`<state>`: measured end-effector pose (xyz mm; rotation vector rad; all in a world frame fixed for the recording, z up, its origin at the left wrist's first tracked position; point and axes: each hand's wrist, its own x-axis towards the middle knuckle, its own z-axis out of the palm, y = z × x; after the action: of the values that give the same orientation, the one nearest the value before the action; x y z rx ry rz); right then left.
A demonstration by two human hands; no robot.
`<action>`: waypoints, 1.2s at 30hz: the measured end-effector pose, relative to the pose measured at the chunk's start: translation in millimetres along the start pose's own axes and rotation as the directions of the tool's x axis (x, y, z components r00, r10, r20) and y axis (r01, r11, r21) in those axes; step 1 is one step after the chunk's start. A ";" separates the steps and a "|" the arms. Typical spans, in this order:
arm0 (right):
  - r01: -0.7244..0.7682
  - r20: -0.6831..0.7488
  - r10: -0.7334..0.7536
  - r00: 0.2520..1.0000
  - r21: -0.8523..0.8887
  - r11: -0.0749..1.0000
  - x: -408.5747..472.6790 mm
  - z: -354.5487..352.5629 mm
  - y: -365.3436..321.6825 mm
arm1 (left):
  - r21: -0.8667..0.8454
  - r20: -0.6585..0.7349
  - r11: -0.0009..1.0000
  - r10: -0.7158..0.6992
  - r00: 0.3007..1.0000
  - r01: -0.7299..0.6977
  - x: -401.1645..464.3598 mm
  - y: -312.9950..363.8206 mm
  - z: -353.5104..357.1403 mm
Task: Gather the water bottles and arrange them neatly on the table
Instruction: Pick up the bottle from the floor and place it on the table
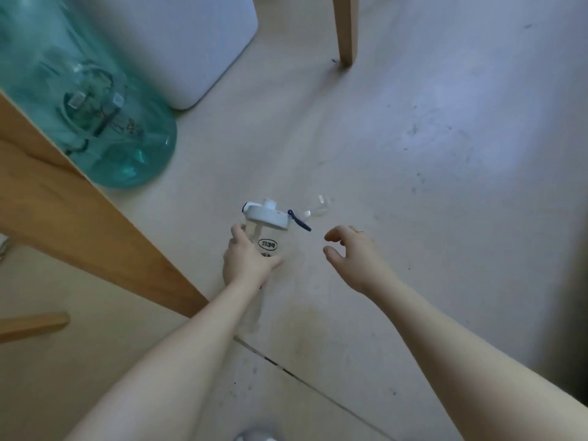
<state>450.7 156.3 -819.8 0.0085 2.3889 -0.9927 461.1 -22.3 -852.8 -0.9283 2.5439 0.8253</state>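
My left hand grips a clear plastic shaker bottle with a white lid and a dark blue loop, held just above the pale floor. Black lettering shows on its side. My right hand hovers to the right of it, fingers curled apart and holding nothing, a ring on one finger. Just beyond the lid a small clear object lies on the floor; it is blurred, so I cannot tell what it is.
A wooden table edge runs diagonally at the left. A large teal water jug stands on the floor beyond it, beside a white bin. A wooden leg rises at the top. A floor seam crosses below my arms.
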 end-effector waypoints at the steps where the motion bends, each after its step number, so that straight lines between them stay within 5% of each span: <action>1: -0.015 -0.032 0.016 0.999 0.010 1.000 -15.6 -16.3 -9.2 | 0.002 0.016 0.998 0.055 0.998 -0.055 -17.0 15.0 -10.3; 6: -0.109 -0.252 0.131 0.959 0.100 0.989 -114.2 -126.5 -64.5 | -0.078 0.081 0.968 0.244 0.966 -0.238 -118.9 112.8 -86.0; 9: -0.148 -0.395 0.271 0.878 0.315 0.937 -181.7 -214.2 -114.0 | -0.131 0.081 0.942 0.320 0.944 -0.309 -187.2 181.7 -150.1; 14: 0.031 -0.439 0.437 0.785 0.733 0.680 -284.8 -348.4 -215.6 | -0.223 0.078 0.878 0.448 0.890 -0.423 -299.1 280.9 -264.2; 18: 0.205 -0.459 0.394 0.796 0.817 0.539 -346.5 -421.6 -287.2 | -0.308 0.043 0.813 0.531 0.847 -0.494 -368.1 334.1 -349.5; 21: 0.364 -0.582 0.277 0.764 0.744 0.560 -381.1 -457.2 -332.6 | -0.348 -0.026 0.752 0.590 0.807 -0.560 -401.5 360.9 -402.7; 27: 0.456 -0.748 -0.027 0.663 0.376 0.806 -422.7 -504.6 -391.6 | -0.252 -0.124 0.648 0.715 0.688 -0.719 -440.9 375.4 -469.2; 30: 0.439 -0.617 -0.280 0.735 0.119 0.890 -429.5 -515.4 -408.6 | -0.223 -0.160 0.614 0.744 0.649 -0.758 -451.2 374.3 -487.1; 36: 0.566 -0.302 -0.575 0.760 -0.127 0.815 -441.8 -521.0 -424.9 | -0.142 -0.214 0.616 0.745 0.632 -0.774 -460.9 355.6 -511.7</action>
<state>485.8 276.5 -25.1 -0.6600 2.7838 -1.3105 522.0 110.7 -91.7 0.1630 3.0164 1.3259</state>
